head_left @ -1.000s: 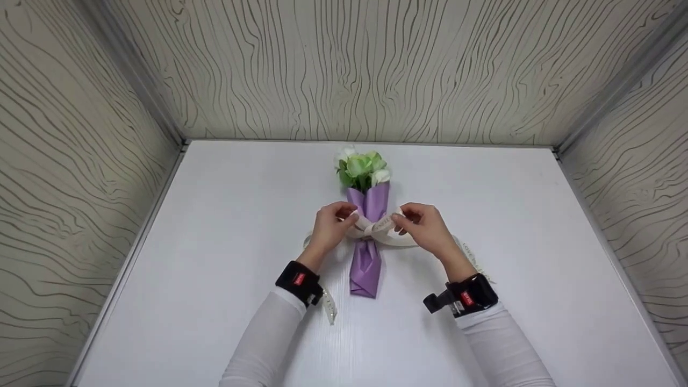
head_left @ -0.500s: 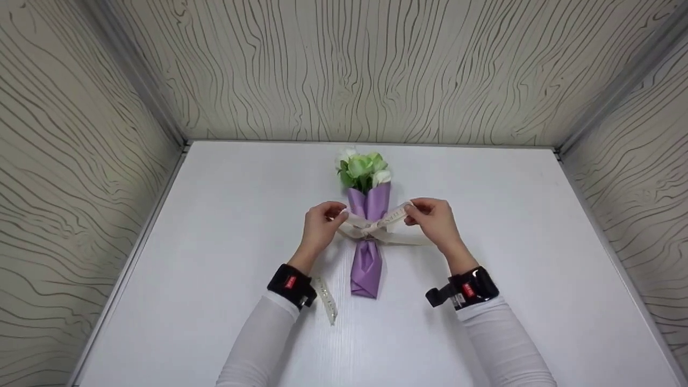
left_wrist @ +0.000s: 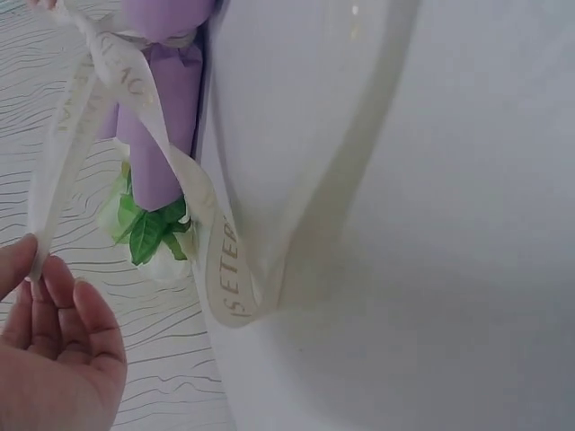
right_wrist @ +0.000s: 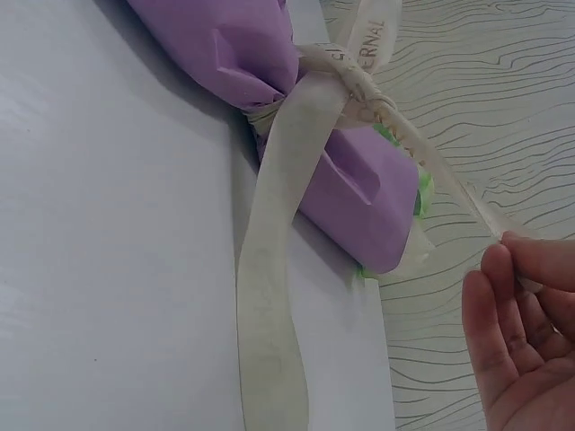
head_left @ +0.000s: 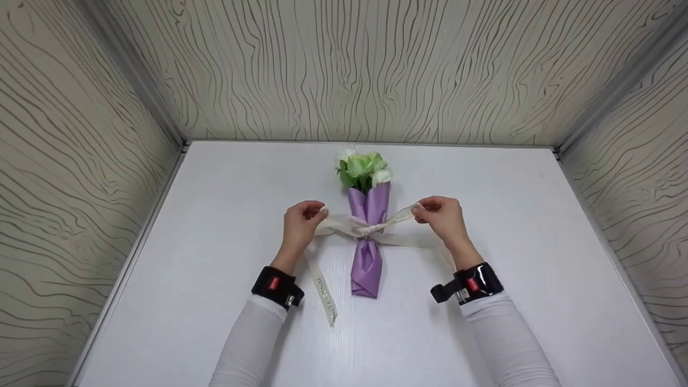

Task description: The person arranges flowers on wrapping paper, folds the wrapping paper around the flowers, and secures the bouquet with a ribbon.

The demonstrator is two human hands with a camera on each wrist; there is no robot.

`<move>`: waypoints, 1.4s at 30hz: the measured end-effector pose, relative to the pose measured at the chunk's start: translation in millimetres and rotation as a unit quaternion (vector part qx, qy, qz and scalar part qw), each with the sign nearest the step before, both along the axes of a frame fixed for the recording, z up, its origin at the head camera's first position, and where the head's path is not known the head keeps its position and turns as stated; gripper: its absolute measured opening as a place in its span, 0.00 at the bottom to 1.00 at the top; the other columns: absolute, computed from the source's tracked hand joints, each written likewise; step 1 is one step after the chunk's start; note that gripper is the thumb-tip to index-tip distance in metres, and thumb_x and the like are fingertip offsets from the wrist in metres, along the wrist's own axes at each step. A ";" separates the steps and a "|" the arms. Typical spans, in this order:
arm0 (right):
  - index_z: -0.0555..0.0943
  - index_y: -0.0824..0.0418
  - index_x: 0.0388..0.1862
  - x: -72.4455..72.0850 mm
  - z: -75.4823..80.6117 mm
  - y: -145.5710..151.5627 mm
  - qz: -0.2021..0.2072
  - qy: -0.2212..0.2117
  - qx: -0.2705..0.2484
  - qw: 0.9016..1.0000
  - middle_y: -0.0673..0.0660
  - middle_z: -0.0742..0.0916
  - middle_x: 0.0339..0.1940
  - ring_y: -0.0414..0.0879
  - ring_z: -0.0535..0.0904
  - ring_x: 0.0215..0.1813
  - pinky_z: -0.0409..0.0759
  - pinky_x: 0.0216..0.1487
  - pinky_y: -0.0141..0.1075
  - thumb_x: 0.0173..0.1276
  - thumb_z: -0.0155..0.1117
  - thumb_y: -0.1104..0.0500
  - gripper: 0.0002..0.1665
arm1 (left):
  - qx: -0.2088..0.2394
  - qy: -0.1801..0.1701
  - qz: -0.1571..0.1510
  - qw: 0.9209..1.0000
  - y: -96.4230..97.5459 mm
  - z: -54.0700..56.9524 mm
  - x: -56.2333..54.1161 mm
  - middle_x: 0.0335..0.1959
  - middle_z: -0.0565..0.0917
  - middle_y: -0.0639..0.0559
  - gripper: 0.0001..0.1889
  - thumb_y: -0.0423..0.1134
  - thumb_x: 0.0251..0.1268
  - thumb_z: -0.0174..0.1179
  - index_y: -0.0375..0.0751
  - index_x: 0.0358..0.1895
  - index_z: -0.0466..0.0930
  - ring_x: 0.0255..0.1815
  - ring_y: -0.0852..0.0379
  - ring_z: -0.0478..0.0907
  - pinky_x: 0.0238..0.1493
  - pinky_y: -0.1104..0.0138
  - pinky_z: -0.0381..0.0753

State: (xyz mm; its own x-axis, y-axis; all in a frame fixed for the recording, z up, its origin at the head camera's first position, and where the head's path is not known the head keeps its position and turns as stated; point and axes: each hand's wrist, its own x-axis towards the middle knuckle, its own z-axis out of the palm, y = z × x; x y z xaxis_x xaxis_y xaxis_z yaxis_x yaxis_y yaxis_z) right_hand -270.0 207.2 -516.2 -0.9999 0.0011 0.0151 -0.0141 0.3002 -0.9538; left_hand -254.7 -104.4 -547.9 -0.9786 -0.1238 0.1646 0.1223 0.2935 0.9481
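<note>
A small bouquet of white and green flowers, wrapped in purple paper, lies on the table. Cream ribbon with printed letters is knotted around its narrow middle. Left of the bouquet, my left hand pinches one stretch of ribbon between thumb and fingertips. On the other side my right hand pinches another stretch, pulled thin and twisted in the right wrist view. Both stretches run taut up from the knot. A loose ribbon tail hangs in a curve in the left wrist view.
The white table is bounded at the back and sides by wood-grain patterned panels. One ribbon end lies on the table near my left wrist. Another tail passes down behind my right forearm.
Both hands have moved apart, the left one farther, drawing the ribbon outward. The loops near the knot have drawn in and the pinched stretches are straighter. The bouquet has stayed in place.
</note>
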 end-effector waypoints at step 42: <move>0.76 0.70 0.38 -12.4 -34.8 52.3 -0.099 -0.229 -0.012 0.968 0.54 0.81 0.19 0.42 0.78 0.21 0.78 0.27 0.34 0.45 0.69 0.63 0.21 | -0.055 -0.076 0.091 0.991 -33.3 -24.1 -3.7 0.28 0.80 0.50 0.08 0.36 0.48 0.66 0.40 0.34 0.81 0.31 0.56 0.75 0.32 0.66 0.74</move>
